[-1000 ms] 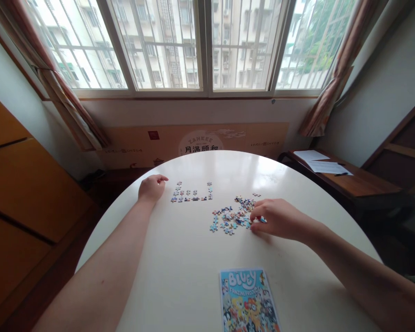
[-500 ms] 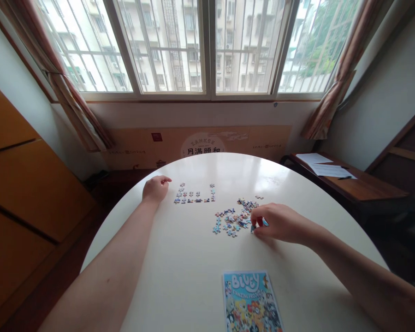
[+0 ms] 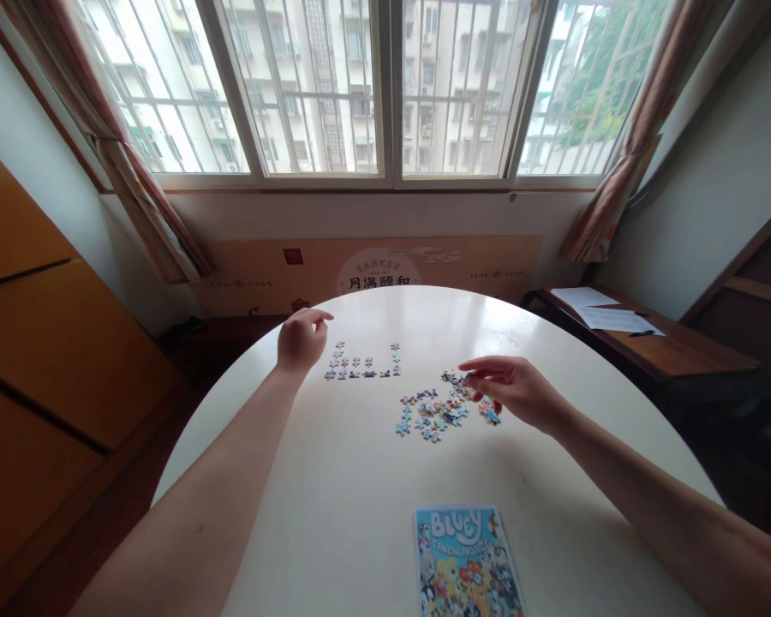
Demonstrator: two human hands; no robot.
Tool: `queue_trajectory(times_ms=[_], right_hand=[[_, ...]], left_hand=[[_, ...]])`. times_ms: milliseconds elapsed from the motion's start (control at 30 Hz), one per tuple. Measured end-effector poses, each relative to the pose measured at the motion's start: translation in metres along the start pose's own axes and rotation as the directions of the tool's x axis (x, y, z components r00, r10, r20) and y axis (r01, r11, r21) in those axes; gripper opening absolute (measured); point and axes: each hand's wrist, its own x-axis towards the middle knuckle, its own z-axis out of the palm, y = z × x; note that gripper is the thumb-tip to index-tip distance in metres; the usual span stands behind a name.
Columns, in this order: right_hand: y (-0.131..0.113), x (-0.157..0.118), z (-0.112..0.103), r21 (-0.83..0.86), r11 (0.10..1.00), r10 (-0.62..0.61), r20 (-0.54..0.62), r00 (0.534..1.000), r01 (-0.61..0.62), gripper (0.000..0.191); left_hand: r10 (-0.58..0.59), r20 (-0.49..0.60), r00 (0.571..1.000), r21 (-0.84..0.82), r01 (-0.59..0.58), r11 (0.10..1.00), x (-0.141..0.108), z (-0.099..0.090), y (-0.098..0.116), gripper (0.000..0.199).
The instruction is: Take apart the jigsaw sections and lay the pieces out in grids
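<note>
My left hand [image 3: 303, 338] is at the far left of the table, just beyond the partly laid frame of jigsaw pieces [image 3: 360, 374]. Its index finger stretches to the right and no piece shows in it. My right hand [image 3: 517, 386] hovers over the right side of a loose heap of jigsaw pieces [image 3: 433, 410]. A small jigsaw piece [image 3: 469, 378] appears pinched between its thumb and fingers, partly covered by them. The laid pieces form a bottom row, a short left side and a short right side.
A picture card [image 3: 466, 557] with "Bluey" lettering lies near me on the round white table [image 3: 334, 480]. To the right stands a dark wooden chair or bench [image 3: 700, 347] bearing papers [image 3: 610, 319] and a pen. Curtained windows and a printed carton are behind the table.
My right hand has lifted off the tabletop and moved away from me, over the heap, with the piece. My left hand has risen slightly and shifted right, its index finger straighter.
</note>
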Motion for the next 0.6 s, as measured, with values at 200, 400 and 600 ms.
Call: queue_trajectory(times_ms=[200, 400, 600], right_hand=[[0.002, 0.002, 0.004, 0.114, 0.993, 0.039, -0.022, 0.999, -0.037, 0.026], [0.002, 0.004, 0.005, 0.116, 0.991, 0.077, -0.081, 0.994, -0.067, 0.032], [0.006, 0.004, 0.006, 0.098, 0.994, 0.050, -0.101, 0.994, -0.040, 0.036]], left_hand=[[-0.069, -0.030, 0.997, 0.022, 0.070, 0.997, -0.007, 0.001, -0.019, 0.032], [-0.334, -0.014, 0.942, 0.068, 0.334, 0.940, -0.012, -0.002, -0.047, 0.032], [-0.338, 0.033, 0.941, 0.059, 0.335, 0.940, -0.012, 0.000, -0.049, 0.031]])
